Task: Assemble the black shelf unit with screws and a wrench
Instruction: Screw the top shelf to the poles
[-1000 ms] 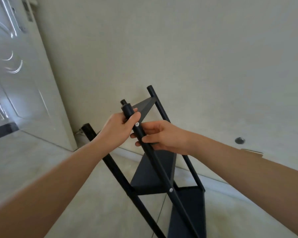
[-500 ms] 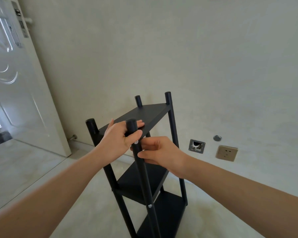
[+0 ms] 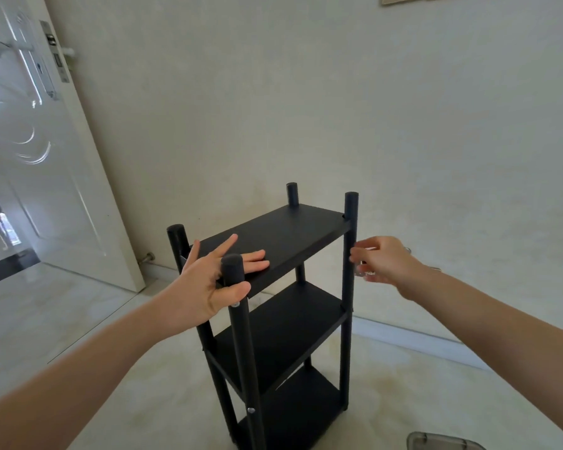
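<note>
On top of the black shelf unit, left hand rests flat, fingers spread. Right hand, loosely curled by the back post, looks empty but blurry. Probably a wobble check next.

I see the black shelf unit standing upright on the floor, just beside the wall. It has three flat boards stacked one above another, held between four round posts whose capped tops rise above the top board. Two silver screw heads show on the nearest post, one just below the top board, one lower down.
</note>
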